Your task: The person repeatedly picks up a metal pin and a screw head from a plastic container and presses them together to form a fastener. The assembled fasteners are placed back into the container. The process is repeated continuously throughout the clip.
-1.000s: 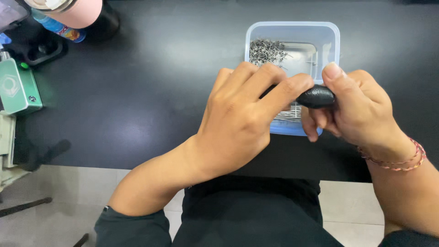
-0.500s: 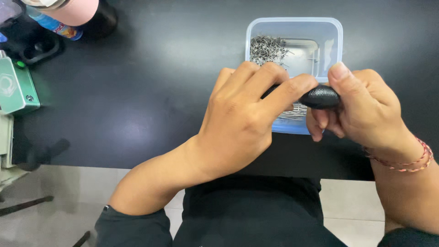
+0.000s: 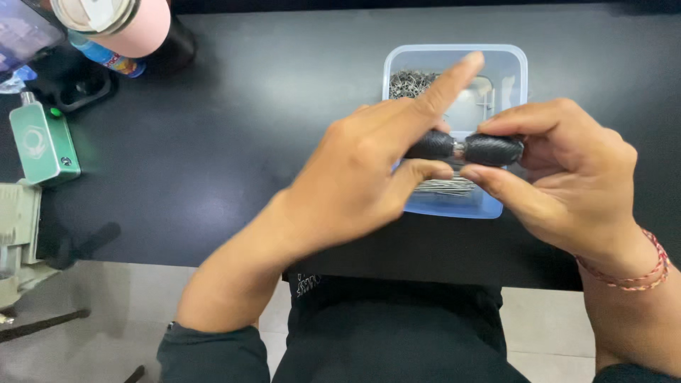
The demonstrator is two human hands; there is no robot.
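- Hands, two, bare, raised above a black surface (image 3: 248,120) and meeting over a clear plastic tub (image 3: 514,74).
- Left hand (image 3: 355,177): grip closed on the left black textured piece (image 3: 429,145), thumb beneath, middle fingers wrapped over; index finger stretched out straight and free, pointing up across the tub, apparently kept off so as not to crowd the joint.
- Right hand (image 3: 567,170): grip closed on the right black textured piece (image 3: 493,150), pinched between thumb below and fingers above; red cord bracelet (image 3: 628,273) at the wrist.
- Black pieces: end to end, a short metal link (image 3: 459,149) showing between; held level, directly above the tub, likely so anything dropped lands inside.
- Tub: near the surface's front edge; heap of small metal parts (image 3: 411,81) at the far left corner, row of thin metal pins (image 3: 443,186) along the near wall.
- Left margin: green device (image 3: 44,145), pink lidded cup (image 3: 117,21), well apart from both hands.
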